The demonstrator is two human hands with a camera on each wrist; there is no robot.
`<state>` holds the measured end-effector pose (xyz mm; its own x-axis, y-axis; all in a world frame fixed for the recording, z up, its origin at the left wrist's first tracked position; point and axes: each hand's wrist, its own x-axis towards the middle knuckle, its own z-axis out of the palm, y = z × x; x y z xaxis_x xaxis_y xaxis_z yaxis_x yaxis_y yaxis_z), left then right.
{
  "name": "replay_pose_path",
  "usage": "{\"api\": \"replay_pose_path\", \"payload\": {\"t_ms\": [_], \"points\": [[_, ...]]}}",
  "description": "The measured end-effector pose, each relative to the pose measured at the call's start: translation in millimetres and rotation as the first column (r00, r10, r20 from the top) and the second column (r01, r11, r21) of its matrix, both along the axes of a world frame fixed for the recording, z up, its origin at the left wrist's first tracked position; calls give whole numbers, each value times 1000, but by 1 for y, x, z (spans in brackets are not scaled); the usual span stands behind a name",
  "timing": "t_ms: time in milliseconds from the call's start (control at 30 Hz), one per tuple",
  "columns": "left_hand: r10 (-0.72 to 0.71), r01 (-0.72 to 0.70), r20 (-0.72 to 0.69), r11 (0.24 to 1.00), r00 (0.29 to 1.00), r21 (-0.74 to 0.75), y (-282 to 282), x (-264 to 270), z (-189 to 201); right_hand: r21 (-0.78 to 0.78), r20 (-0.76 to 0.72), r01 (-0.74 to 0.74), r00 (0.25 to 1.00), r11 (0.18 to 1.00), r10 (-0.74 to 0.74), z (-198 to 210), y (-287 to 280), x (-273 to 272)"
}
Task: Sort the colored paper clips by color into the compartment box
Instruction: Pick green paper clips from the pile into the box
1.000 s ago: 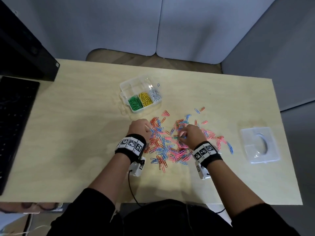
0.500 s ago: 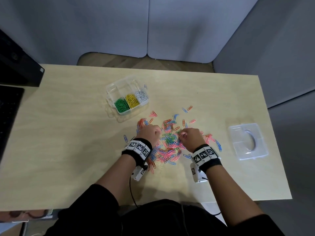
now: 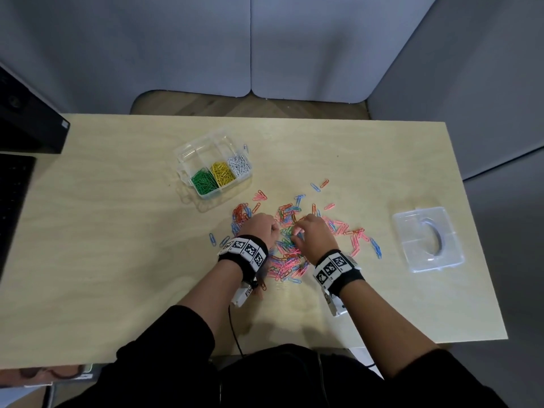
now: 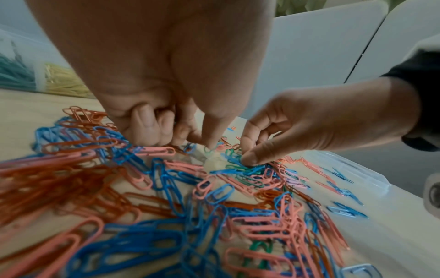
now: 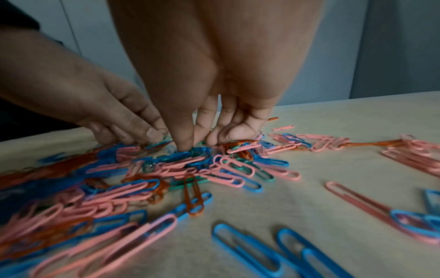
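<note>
A loose pile of paper clips (image 3: 290,251), pink, blue, orange and a few green, lies mid-table. Behind it to the left stands the clear compartment box (image 3: 188,153), its front row filled with green clips (image 3: 202,181), yellow clips (image 3: 222,172) and white clips (image 3: 240,165). My left hand (image 3: 275,228) is over the pile's middle, fingers curled, thumb and forefinger pinching a green clip (image 4: 209,149). My right hand (image 3: 295,231) is close beside it, its fingertips (image 5: 188,145) dug into the pile and pinching at green clips (image 4: 234,159).
The clear lid (image 3: 426,240) of the box lies flat at the table's right side. A black keyboard (image 3: 13,207) and a dark monitor base (image 3: 29,125) sit at the left edge. Stray clips (image 3: 375,245) are scattered right of the pile.
My left hand has moved right across the pile until it nearly meets the right hand. Both hands now work at the same spot in the pile's middle.
</note>
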<state>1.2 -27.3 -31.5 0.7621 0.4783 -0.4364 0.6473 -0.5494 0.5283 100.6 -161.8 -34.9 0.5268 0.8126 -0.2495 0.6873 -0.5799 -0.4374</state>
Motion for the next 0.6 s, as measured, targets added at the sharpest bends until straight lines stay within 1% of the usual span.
{"api": "replay_pose_path", "payload": {"t_ms": [67,100,167,233,267,300,333,367,400,433,467,500,533,567,600], "points": [[-17,17,-12,1000,1000,-8,0,-2,-1,3,-36,18,999,1000,-18,-1,-2,2],[-19,19,-6,1000,1000,-20,0,-4,0,12,-78,48,996,999,-47,0,-4,4],[-12,15,38,998,999,-62,0,-8,2,52,-205,172,966,984,-158,0,-10,8],[4,5,87,995,996,-98,1,-9,3,104,-358,328,893,939,-272,0,-16,13],[2,8,98,995,995,-101,1,-9,2,104,-456,384,838,918,-299,1,-18,15],[-4,14,105,995,994,-98,1,-9,2,90,-573,426,761,900,-303,4,-19,17],[-1,14,117,994,993,-106,0,-8,0,60,-688,465,661,883,-300,7,-18,18],[9,8,132,992,991,-129,0,-9,-1,23,-795,510,531,860,-293,11,-17,18],[17,6,146,988,989,-153,0,-10,-3,-21,-871,552,399,833,-287,16,-16,18],[28,-1,148,984,989,-180,-1,-11,-3,-59,-920,587,283,807,-273,20,-15,18],[37,-8,138,978,990,-207,-1,-13,-4,-87,-944,606,204,791,-260,22,-14,19],[53,-22,125,972,991,-233,-1,-14,-3,-102,-956,613,158,784,-247,24,-14,20],[69,-40,112,969,991,-245,-1,-14,-4,-104,-959,610,149,785,-243,24,-14,21],[76,-52,89,969,993,-242,-1,-13,-3,-101,-956,601,162,793,-244,23,-15,23],[80,-63,69,972,994,-227,-2,-12,-3,-101,-947,590,190,801,-259,22,-16,24]]}}
